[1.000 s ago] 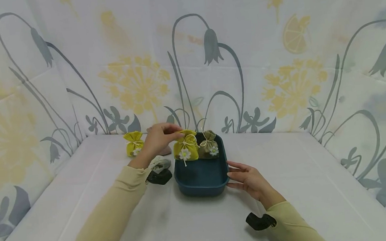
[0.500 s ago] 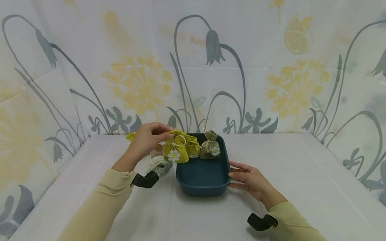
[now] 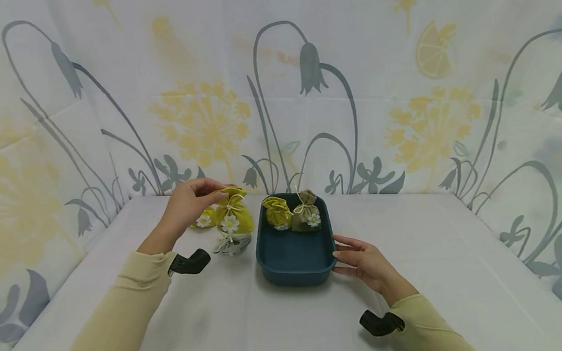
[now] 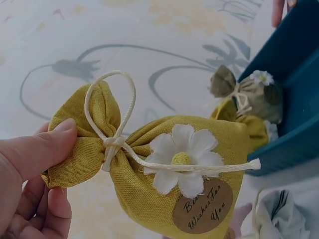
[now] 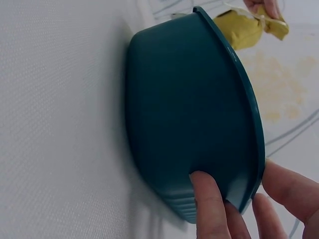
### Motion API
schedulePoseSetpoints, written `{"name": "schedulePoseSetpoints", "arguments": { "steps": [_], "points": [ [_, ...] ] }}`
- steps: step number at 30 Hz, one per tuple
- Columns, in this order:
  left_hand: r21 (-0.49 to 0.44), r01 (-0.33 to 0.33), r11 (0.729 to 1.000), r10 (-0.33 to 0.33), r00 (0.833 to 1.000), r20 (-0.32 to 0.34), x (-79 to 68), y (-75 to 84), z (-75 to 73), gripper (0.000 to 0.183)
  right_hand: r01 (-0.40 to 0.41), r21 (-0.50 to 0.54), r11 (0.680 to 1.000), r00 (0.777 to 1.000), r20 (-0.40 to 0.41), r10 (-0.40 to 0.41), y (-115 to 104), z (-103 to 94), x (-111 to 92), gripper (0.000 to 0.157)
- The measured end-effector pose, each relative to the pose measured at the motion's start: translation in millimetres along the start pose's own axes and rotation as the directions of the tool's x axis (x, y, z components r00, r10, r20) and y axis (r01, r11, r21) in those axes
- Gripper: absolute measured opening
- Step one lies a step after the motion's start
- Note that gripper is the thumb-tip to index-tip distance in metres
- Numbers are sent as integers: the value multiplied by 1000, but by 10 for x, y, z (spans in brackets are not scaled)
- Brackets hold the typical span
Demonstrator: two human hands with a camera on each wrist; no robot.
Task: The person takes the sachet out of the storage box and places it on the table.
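My left hand (image 3: 183, 209) pinches the gathered neck of a yellow drawstring pouch (image 4: 174, 169), which carries a white cloth daisy and a round brown "Best Wishes For You" label. In the head view this pouch hangs left of a dark blue rectangular bin (image 3: 297, 277), overlapping a pale grey pouch (image 3: 232, 245). Inside the bin's far end sit another yellow pouch (image 3: 277, 214) and an olive-brown pouch (image 3: 306, 218), side by side. My right hand (image 3: 366, 265) touches the bin's right outer wall with extended fingers (image 5: 207, 199), one fingertip right at the rim.
One more yellow pouch (image 3: 205, 219) sits behind the held one, partly covered by the left hand. A white cloth (image 3: 420, 275) covers the table, and a flower-printed curtain (image 3: 378, 78) rises behind it. Black wrist mounts (image 3: 190, 262) stick out from both sleeves.
My left hand has carried the yellow pouch leftward from over the bin's far left corner to above the grey pouch. This uncovers the yellow pouch in the bin. My right hand stays at the wall.
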State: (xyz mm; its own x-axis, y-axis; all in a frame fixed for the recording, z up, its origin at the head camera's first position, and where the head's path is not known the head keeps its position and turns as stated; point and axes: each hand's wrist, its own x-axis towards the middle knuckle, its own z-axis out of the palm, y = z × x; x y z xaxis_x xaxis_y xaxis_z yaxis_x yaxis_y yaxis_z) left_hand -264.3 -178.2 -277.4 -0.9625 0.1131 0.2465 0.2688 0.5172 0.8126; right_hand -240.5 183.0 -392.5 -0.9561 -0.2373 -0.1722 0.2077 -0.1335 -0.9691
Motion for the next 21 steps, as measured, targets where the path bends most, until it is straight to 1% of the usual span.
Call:
{"name": "schedulePoseSetpoints", "arguments": {
  "steps": [8,13,17,21],
  "points": [
    [1,50,999,-50,997,-52,-49,-192,-142,34,-2,5,1000,1000,-2,2,15,-11,10,57],
    [-19,68,997,-70,993,-91,-58,-342,-211,36,-7,5,1000,1000,-8,7,11,-13,11,56],
    [-37,106,994,-110,985,-136,-54,-469,-252,36,-9,3,1000,1000,-6,9,11,-7,8,56],
    [-56,147,988,-155,971,-183,-37,-596,-255,36,-6,3,1000,1000,-4,6,8,-2,7,56]
  ]
}}
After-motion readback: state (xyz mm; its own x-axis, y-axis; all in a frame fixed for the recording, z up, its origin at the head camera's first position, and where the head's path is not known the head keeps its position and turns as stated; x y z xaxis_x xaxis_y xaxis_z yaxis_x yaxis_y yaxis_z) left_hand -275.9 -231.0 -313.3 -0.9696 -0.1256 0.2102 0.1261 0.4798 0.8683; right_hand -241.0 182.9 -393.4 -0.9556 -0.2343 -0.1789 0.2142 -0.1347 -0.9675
